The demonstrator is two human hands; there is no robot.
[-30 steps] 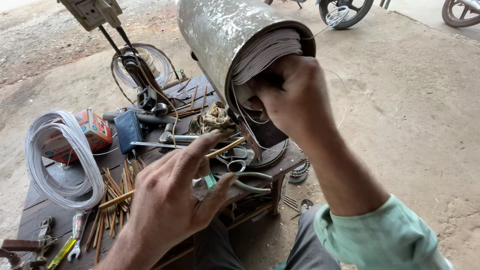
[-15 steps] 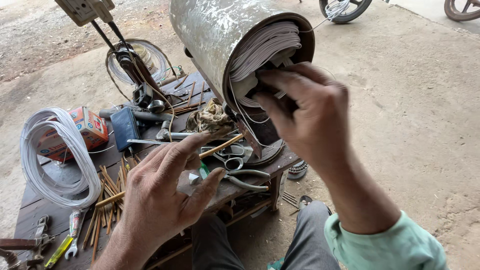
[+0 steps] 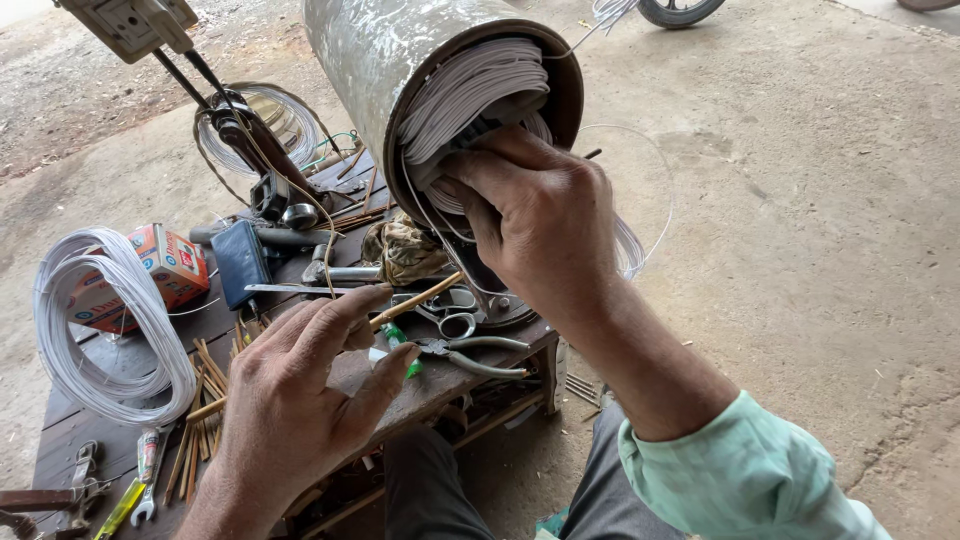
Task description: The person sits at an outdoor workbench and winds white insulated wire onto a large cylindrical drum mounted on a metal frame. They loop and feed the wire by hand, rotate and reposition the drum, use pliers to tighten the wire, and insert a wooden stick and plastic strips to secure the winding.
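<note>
white winding wire (image 3: 470, 85) is packed in bundles inside one grey metal cylinder (image 3: 390, 60), which lies tilted with its open end toward the camera above the table (image 3: 420, 385). the right hand (image 3: 540, 225) reaches into that open end, back of the hand up, wrist bent, fingers curled inward on the lower bundle; its grip looks closed around the wire, though the fingertips are hidden inside. a thin loop of loose wire arcs out just right of this hand. the left hand (image 3: 300, 400) hovers over the table edge, palm turned sideways, fingers spread and half bent, grip open and holding nothing, with one thin wooden stick (image 3: 415, 300) just beyond its forefinger. on the table lie one coil of white wire (image 3: 100, 330), one red box (image 3: 165, 265), one pair of pliers (image 3: 470, 355) and a scatter of sticks.
</note>
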